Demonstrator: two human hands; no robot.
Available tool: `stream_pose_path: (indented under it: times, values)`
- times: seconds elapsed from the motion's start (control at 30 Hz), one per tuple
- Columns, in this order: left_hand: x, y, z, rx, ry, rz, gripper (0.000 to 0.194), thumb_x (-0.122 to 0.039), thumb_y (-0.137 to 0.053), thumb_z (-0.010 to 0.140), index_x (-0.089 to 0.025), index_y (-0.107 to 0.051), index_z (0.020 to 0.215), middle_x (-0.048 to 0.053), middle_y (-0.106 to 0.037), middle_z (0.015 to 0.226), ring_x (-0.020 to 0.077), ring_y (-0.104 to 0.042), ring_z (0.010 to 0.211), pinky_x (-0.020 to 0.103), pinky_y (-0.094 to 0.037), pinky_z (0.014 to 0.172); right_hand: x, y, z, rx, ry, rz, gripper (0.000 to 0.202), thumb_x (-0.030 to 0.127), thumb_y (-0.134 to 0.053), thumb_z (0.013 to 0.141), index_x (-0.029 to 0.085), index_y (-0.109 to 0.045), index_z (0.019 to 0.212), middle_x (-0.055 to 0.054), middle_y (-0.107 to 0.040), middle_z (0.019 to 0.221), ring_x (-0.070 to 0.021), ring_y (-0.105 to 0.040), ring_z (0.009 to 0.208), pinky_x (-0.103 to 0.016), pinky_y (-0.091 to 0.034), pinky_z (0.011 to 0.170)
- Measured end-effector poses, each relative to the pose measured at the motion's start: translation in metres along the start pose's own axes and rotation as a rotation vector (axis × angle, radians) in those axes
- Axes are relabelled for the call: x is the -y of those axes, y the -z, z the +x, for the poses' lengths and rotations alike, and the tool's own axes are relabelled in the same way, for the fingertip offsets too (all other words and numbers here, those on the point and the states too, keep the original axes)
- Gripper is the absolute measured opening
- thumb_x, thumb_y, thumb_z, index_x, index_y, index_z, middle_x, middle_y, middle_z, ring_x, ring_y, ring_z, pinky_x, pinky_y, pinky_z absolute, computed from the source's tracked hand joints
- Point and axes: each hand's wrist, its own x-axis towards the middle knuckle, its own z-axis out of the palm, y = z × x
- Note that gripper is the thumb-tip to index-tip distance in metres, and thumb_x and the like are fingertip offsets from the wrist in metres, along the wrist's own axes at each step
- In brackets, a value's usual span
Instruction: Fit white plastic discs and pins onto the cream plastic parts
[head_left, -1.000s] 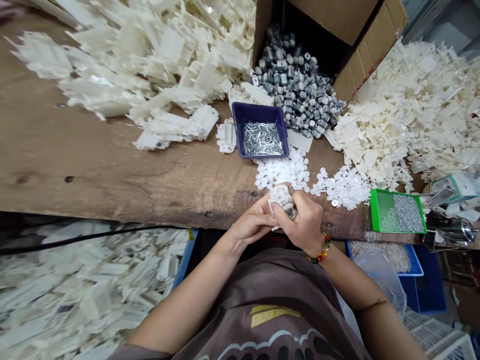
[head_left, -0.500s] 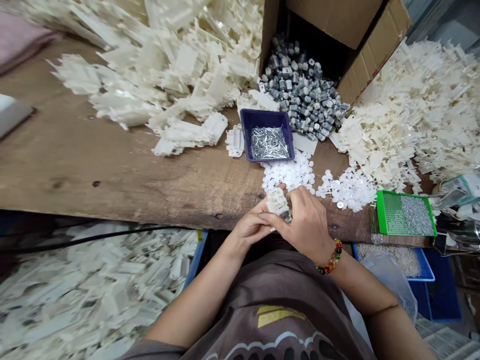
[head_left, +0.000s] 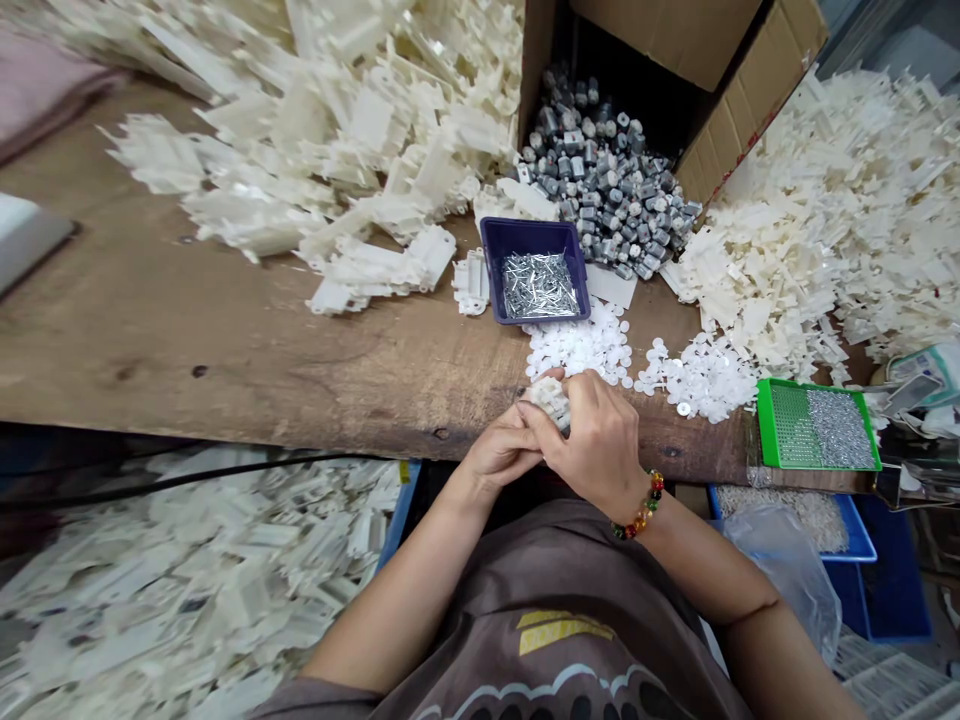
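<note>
Between my two hands, above the table's front edge, is a small white plastic part (head_left: 550,400), mostly covered by fingers. My left hand (head_left: 504,448) is closed around its lower left side. From the right, my right hand (head_left: 600,432) grips the same part, thumb laid across it toward the left fingers. Just beyond the fingertips lies a heap of small white plastic discs (head_left: 581,345). Behind that heap sits a dark purple tray (head_left: 491,270) holding thin metal pins.
Grey motors (head_left: 592,185) spill from a cardboard box (head_left: 727,120). White plastic pieces pile up at left (head_left: 360,150) and right (head_left: 817,230). A green tray (head_left: 766,425) with small metal bits stands at the right edge. Below left, a bin holds white parts (head_left: 225,590).
My right hand has shifted slightly left and its thumb now lies further over the white part. The part has turned and sits lower between the fingers, more covered than before.
</note>
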Motion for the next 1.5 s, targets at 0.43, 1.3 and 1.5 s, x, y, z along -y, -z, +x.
stream_pose_path:
  times: [0.43,1.3,1.5]
  values:
    - [0.003,0.006,-0.002,0.046,-0.017,-0.038,0.051,0.000,-0.074,0.040,-0.021,-0.069,0.087,-0.001,-0.069,0.087,0.0162,-0.064,0.078,0.022,-0.053,0.072,0.006,-0.003,0.002,-0.058,-0.048,0.134,0.013,0.031,-0.047,0.084,0.018,-0.052,0.084,-0.005,-0.060,0.073,-0.0160,-0.056,0.070,-0.028,-0.045,0.067]
    - [-0.014,0.001,-0.006,0.132,0.020,0.047,0.064,-0.009,-0.083,0.039,-0.022,-0.061,0.097,-0.002,-0.065,0.080,0.0141,-0.062,0.070,0.021,-0.048,0.064,-0.007,0.001,-0.002,0.113,0.018,0.263,0.019,0.031,-0.033,0.091,0.019,-0.047,0.086,-0.005,-0.059,0.081,-0.0152,-0.056,0.076,-0.028,-0.044,0.068]
    - [-0.017,0.003,-0.007,0.159,0.000,0.105,0.061,-0.012,-0.083,0.048,-0.023,-0.063,0.105,0.001,-0.067,0.092,0.0144,-0.063,0.078,0.022,-0.048,0.070,-0.008,0.013,0.004,0.231,-0.109,0.366,0.018,0.035,-0.041,0.090,0.019,-0.048,0.082,-0.001,-0.061,0.076,-0.0123,-0.056,0.068,-0.025,-0.042,0.064]
